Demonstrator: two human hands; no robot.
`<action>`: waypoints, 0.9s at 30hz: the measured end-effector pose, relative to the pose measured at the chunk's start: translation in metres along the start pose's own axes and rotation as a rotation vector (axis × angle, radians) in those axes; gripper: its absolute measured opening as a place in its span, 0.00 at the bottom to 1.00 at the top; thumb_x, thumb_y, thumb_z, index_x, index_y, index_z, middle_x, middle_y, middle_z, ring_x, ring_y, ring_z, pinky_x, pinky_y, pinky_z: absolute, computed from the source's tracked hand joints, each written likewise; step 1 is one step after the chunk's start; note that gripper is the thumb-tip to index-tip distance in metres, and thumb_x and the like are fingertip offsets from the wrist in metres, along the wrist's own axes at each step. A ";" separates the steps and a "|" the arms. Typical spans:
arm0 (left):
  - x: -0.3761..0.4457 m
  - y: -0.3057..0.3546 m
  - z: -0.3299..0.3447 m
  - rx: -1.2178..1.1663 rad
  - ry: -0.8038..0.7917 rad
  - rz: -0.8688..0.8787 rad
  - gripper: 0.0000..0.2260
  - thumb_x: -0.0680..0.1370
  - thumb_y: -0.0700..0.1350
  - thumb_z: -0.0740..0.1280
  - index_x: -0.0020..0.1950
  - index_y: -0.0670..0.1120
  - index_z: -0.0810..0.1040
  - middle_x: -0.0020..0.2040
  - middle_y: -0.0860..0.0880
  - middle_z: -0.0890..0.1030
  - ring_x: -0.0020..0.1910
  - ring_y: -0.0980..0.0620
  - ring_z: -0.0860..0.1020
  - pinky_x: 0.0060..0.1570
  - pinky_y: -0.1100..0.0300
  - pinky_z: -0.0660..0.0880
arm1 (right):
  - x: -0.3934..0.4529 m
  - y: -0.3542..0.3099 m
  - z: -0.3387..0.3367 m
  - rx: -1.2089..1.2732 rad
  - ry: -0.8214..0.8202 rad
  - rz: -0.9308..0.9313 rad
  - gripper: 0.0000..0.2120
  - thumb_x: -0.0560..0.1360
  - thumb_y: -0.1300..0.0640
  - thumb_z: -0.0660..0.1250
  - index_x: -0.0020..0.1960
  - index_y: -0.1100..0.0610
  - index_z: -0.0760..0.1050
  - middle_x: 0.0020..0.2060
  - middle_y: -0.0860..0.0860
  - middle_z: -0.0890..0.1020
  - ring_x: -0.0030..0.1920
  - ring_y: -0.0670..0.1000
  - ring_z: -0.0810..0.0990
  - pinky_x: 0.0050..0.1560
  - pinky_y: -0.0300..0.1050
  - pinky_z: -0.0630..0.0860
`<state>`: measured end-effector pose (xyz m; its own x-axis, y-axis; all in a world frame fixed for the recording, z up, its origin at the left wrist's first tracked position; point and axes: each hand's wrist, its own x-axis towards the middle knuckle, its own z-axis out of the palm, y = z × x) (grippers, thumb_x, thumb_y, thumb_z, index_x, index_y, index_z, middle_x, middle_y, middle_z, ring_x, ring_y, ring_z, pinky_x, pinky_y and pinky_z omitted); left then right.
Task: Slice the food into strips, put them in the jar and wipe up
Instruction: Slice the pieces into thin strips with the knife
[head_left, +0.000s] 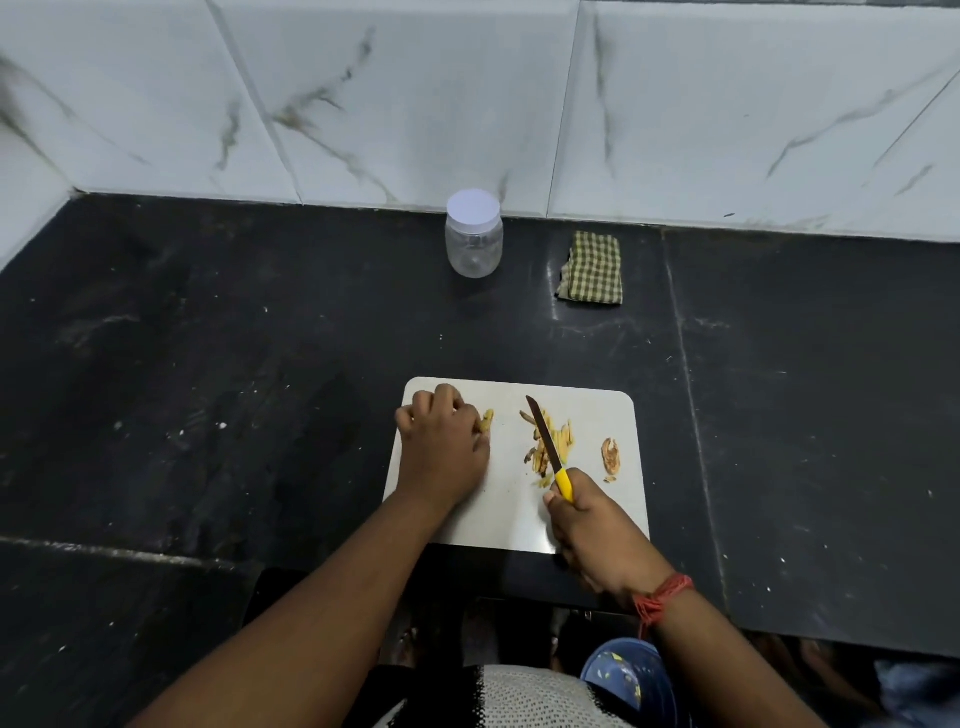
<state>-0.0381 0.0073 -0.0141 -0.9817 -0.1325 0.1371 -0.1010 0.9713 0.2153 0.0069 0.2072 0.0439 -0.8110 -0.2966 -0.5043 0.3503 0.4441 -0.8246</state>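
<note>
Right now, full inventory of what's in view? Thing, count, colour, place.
jar: 1, clear with white lid on, back of counter by the wall
cloth: 1, green-checked, folded, right of the jar
cutting board: 1, white, near edge of counter
cut strips: a small pile, yellow-brown, middle of the board
uncut piece: 1, yellowish, under the left fingertips
peel scrap: 1, brown, right side of the board
knife: 1, yellow handle, blade over the strips
counter: 1, black
left hand: holds the uncut piece
right hand: grips the knife
</note>
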 end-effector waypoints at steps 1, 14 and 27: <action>0.000 0.002 0.000 -0.010 -0.002 0.021 0.08 0.75 0.55 0.68 0.46 0.52 0.83 0.53 0.53 0.73 0.53 0.49 0.69 0.53 0.50 0.63 | 0.000 -0.001 0.000 -0.007 0.004 -0.007 0.10 0.82 0.49 0.57 0.42 0.41 0.67 0.33 0.53 0.71 0.26 0.49 0.66 0.22 0.38 0.62; 0.009 0.004 -0.002 -0.016 -0.081 0.114 0.08 0.79 0.54 0.66 0.54 0.54 0.81 0.58 0.54 0.76 0.58 0.50 0.70 0.59 0.51 0.60 | 0.001 0.004 0.004 -0.079 0.013 0.020 0.06 0.82 0.49 0.57 0.47 0.46 0.67 0.34 0.49 0.75 0.27 0.45 0.69 0.25 0.37 0.64; -0.005 0.007 -0.006 -0.123 -0.024 0.133 0.11 0.79 0.47 0.66 0.61 0.53 0.81 0.57 0.51 0.79 0.56 0.50 0.73 0.57 0.52 0.61 | 0.004 -0.005 0.003 -0.084 0.023 -0.004 0.04 0.82 0.49 0.57 0.53 0.47 0.69 0.32 0.47 0.73 0.25 0.44 0.69 0.24 0.37 0.66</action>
<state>-0.0325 0.0139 -0.0075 -0.9887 0.0018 0.1496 0.0491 0.9483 0.3137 0.0035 0.2016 0.0450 -0.8229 -0.2795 -0.4947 0.3078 0.5124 -0.8017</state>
